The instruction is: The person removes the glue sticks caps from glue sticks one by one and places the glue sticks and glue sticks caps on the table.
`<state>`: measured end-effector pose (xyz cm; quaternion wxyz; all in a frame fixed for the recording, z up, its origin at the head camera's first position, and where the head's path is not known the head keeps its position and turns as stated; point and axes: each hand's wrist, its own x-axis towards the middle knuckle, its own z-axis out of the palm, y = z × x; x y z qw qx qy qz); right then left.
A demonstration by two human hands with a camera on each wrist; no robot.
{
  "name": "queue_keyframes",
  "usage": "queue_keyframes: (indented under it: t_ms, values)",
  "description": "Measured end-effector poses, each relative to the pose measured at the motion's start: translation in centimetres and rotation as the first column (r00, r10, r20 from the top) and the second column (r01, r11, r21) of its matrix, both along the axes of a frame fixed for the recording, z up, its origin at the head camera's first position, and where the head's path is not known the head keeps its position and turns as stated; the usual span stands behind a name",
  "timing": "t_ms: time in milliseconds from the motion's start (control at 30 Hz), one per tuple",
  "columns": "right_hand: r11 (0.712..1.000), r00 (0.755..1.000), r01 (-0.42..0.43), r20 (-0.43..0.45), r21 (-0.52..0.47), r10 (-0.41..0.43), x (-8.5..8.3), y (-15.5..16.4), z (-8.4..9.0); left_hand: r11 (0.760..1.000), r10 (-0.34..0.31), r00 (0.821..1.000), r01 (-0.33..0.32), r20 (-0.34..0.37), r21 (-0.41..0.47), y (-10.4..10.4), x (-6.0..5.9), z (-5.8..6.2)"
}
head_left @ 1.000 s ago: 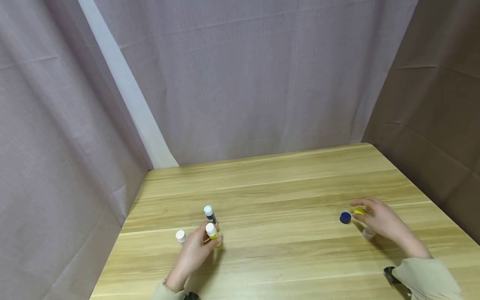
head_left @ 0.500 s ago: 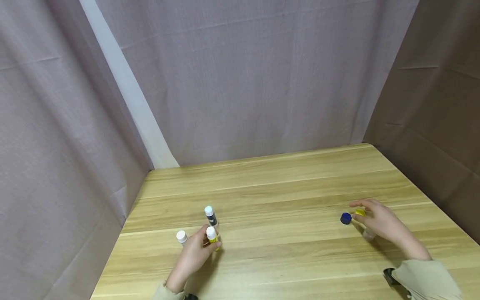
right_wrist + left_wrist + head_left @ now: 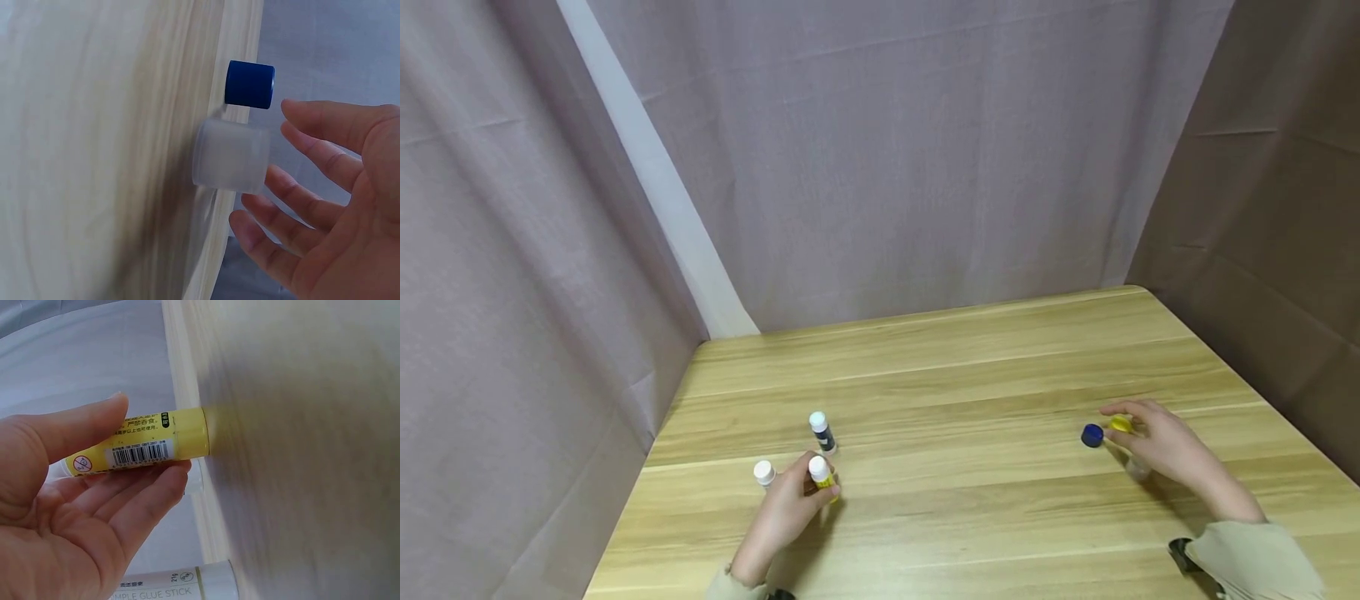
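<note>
A wooden table (image 3: 970, 375) is seen before grey curtains (image 3: 880, 150). Near its left front, a yellow glue stick (image 3: 140, 445) is pinched upright on the tabletop by the left hand (image 3: 786, 507). A white glue stick (image 3: 763, 473) and a black one (image 3: 821, 432) stand just beside it. On the right, the right hand (image 3: 331, 212) is held with loose, spread fingers, gripping nothing, beside a clear cap (image 3: 230, 155), a blue cap (image 3: 249, 84) and a yellow cap (image 3: 1121, 424).

glue sticks (image 3: 817, 433) left, caps (image 3: 1092, 436) right
</note>
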<state>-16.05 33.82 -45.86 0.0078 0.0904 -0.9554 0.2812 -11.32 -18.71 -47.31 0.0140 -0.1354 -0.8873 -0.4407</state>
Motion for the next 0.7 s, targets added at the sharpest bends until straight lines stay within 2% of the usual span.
queue_keyframes:
  t_ms: [200, 500, 567, 700]
  values:
    - [1.000, 1.000, 0.003, -0.016, -0.004, -0.003, -0.1, -0.1, 0.1, 0.999, 0.040, 0.999, -0.040, -0.001, 0.000, -0.2, -0.1, -0.2]
    - [1.000, 1.000, 0.001, -0.016, -0.015, -0.002, 0.1, 0.0, 0.5, 0.995, 0.072, 0.997, -0.074, 0.029, 0.072, 0.0, -0.1, 0.6]
    - [1.000, 1.000, -0.001, -0.020, -0.014, 0.000, 0.2, 0.0, 0.7, 0.994, 0.077, 0.997, -0.079, 0.021, 0.073, 0.1, 0.1, 0.9]
    - [1.000, 0.998, -0.004, -0.056, -0.020, 0.003, 0.5, -0.3, 1.7, 0.996, 0.079, 0.996, -0.078, -0.041, 0.042, 0.0, 0.5, 2.1]
